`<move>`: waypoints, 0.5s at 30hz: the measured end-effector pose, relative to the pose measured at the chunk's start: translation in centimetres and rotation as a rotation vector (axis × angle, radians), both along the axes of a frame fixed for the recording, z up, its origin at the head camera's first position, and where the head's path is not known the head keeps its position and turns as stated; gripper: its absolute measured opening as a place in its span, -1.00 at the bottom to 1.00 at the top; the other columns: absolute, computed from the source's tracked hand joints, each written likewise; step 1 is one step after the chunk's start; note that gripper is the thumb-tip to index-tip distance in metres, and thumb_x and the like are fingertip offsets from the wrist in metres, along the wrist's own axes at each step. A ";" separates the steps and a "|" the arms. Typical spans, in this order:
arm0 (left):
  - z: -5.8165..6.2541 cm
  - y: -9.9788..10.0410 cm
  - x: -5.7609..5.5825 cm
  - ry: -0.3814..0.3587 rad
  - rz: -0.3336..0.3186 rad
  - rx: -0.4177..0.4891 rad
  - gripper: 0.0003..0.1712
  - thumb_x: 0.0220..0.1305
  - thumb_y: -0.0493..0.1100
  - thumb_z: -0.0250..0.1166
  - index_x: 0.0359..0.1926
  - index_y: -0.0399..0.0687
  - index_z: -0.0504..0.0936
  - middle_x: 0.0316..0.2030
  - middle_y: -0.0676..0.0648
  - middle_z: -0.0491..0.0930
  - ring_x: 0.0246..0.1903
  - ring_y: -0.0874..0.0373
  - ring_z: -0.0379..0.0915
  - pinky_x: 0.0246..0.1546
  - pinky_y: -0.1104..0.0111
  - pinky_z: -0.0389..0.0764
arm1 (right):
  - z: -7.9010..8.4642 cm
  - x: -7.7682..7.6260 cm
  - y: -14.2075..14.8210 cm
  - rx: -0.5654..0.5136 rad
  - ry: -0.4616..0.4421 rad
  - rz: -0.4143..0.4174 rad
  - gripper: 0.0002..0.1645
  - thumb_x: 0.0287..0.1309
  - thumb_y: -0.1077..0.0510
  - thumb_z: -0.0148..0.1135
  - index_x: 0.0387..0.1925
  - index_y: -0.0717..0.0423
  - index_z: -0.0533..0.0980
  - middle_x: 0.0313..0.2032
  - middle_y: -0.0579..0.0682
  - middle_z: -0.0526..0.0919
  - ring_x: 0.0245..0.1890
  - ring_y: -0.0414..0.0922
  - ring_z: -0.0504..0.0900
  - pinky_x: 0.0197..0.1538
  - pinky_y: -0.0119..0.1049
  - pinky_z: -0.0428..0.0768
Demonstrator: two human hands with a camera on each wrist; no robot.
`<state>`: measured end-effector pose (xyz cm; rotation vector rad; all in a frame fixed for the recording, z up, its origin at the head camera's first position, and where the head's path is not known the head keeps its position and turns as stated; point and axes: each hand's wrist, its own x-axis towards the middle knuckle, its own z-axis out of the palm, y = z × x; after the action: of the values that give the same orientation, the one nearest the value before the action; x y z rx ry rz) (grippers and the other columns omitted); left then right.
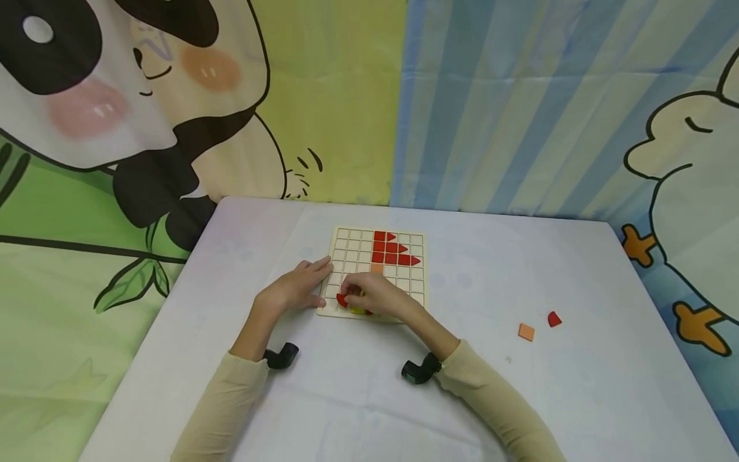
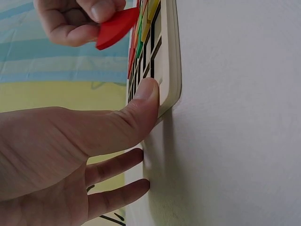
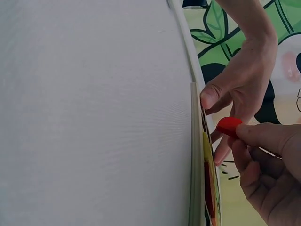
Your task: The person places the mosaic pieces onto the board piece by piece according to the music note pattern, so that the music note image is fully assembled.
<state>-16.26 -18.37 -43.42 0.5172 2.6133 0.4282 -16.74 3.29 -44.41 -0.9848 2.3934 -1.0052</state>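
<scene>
A pale square grid board (image 1: 352,244) lies on the table, with rows of red pieces (image 1: 388,247) towards its far side. The left hand (image 1: 293,287) rests at the board's left edge, fingers extended. In the left wrist view its thumb (image 2: 146,89) presses the near corner. Between thumb and fingers, the right hand (image 1: 375,292) pinches a red quarter-circle piece (image 2: 117,28). That piece is held just over the board's near left part. Yellow and green pieces (image 2: 139,43) show in the grid beside it; the right hand hides part of the near rows in the head view.
On the white table (image 1: 462,385), right of the board, lie a loose orange square piece (image 1: 526,332) and a red rounded piece (image 1: 554,319). A printed cartoon curtain (image 1: 335,96) hangs behind the far edge. Dark cameras (image 1: 421,370) are strapped to both wrists.
</scene>
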 end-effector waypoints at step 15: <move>-0.2 0.0 0.0 -0.008 0.002 -0.004 -0.06 0.22 -0.03 0.34 0.51 -0.05 0.07 0.55 -0.06 -0.08 0.44 -0.08 0.02 0.26 0.00 0.40 | -0.5 0.5 -0.3 0.082 0.102 0.018 -0.94 0.23 0.23 0.27 -0.36 0.08 0.63 -0.37 -0.08 0.69 -0.40 -0.26 0.51 -0.28 -0.47 0.52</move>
<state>-16.27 -18.36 -43.59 0.5104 2.6073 0.4252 -16.26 2.99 -44.90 -1.0495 2.4821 -0.8626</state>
